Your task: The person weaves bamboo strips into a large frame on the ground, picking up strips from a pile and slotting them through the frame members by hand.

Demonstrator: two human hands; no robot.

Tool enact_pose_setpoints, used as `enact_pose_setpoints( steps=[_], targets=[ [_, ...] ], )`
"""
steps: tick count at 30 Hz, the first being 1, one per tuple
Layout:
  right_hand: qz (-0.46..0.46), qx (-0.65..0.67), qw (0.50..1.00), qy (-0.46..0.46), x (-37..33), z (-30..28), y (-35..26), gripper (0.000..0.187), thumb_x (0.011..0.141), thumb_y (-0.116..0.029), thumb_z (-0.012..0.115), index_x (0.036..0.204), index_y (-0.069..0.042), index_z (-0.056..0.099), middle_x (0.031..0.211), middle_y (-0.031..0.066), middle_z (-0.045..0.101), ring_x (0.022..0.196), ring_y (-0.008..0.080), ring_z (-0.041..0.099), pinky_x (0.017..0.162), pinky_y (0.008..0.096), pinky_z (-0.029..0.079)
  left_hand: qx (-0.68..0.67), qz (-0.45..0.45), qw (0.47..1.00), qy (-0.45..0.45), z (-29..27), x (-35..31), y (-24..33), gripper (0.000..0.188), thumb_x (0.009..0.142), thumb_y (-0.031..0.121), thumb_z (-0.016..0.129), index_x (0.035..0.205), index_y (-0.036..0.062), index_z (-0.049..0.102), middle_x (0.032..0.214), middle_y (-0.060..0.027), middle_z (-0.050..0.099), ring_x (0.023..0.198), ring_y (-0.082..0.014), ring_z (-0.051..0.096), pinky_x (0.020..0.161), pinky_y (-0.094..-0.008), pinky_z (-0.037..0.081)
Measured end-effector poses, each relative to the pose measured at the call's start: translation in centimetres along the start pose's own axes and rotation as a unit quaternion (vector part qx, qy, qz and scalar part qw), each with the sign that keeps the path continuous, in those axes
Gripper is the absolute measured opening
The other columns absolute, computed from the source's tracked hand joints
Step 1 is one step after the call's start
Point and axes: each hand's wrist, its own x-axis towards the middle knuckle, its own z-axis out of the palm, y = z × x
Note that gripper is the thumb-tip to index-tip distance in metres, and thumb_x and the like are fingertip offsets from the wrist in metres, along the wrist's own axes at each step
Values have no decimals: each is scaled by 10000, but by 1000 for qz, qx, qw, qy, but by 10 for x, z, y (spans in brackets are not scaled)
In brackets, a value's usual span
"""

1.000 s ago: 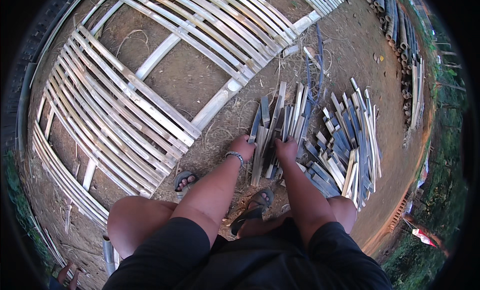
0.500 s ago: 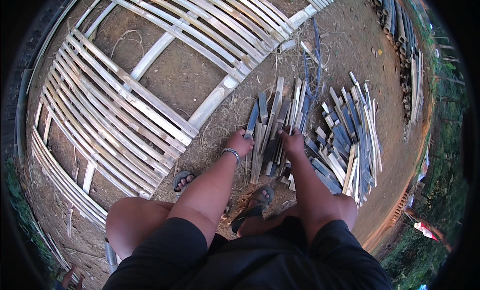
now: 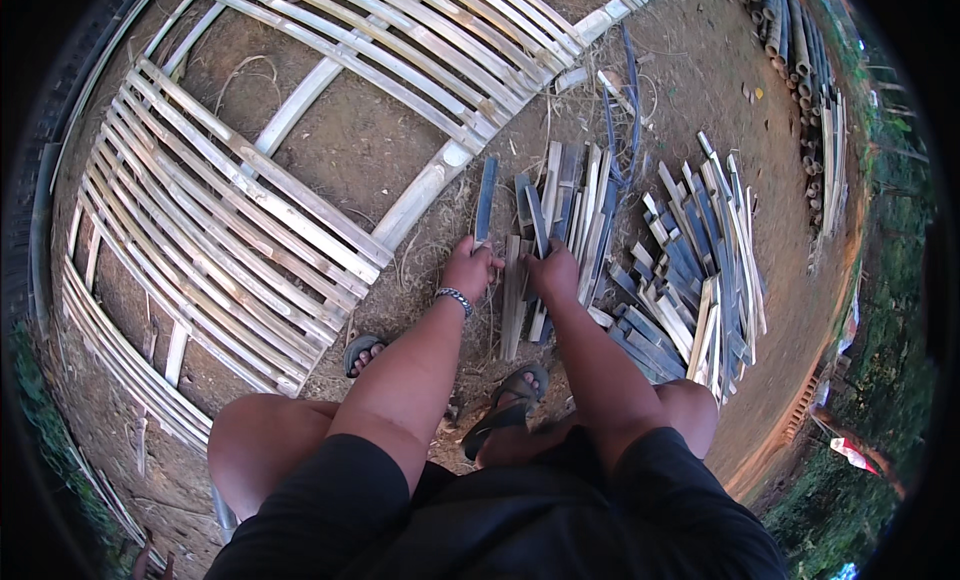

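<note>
My left hand (image 3: 470, 269) is closed around the lower end of a dark bluish bamboo slat (image 3: 486, 200), which points away from me. Beside it, my right hand (image 3: 553, 274) grips another dark slat (image 3: 537, 218) over the left part of a small pile. Pale and dark slats (image 3: 577, 205) lie lengthwise in this pile, partly hidden under my right hand. The gripped ends are covered by my fingers.
To the right lies a bigger heap of cut slats (image 3: 690, 270). A slatted bamboo frame (image 3: 230, 205) spreads over the ground on the left. Blue strapping (image 3: 634, 110) trails beyond the small pile. Bamboo poles (image 3: 800, 60) are stacked at far right. My sandalled foot (image 3: 522, 385) stands near the pile.
My left hand has moved left, carrying its dark slat away from the pile. My right hand has shifted left and now holds a slat that leans out of the pile.
</note>
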Motion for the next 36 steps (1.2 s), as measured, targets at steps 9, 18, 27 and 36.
enact_pose_setpoints(
  steps=[9, 18, 27, 36],
  targets=[
    [111, 331, 926, -142, -11, -20, 53, 253, 819, -138, 648, 1033, -5, 663, 835, 40, 671, 719, 138, 599, 682, 307, 491, -49, -29, 998, -31, -6, 9, 14, 264, 1015, 181, 476, 1238, 46, 519, 1005, -133, 696, 658, -138, 606, 559, -282, 487],
    [128, 65, 989, -32, -89, 35, 40, 347, 773, -232, 690, 1039, -22, 613, 945, 232, 677, 902, 421, 651, 832, 466, 500, -122, -25, 991, -39, -7, 3, 26, 355, 1027, 211, 391, 1339, 79, 498, 1149, -146, 672, 806, -182, 658, 633, -305, 529],
    [147, 24, 989, -20, -89, 40, 37, 406, 731, -243, 742, 1040, -20, 600, 1014, 256, 671, 984, 453, 636, 878, 499, 490, -204, -63, 974, -73, -24, 3, 21, 573, 952, 413, 356, 1377, 66, 521, 1224, -148, 653, 1000, -240, 641, 845, -411, 517],
    [81, 106, 991, -35, -81, 16, 20, 456, 738, -236, 726, 1092, 14, 584, 923, 269, 676, 918, 439, 662, 832, 488, 514, -171, -80, 978, -86, -18, -3, 31, 587, 956, 464, 372, 1320, 42, 557, 1252, -146, 643, 1022, -258, 647, 863, -426, 508]
  ],
)
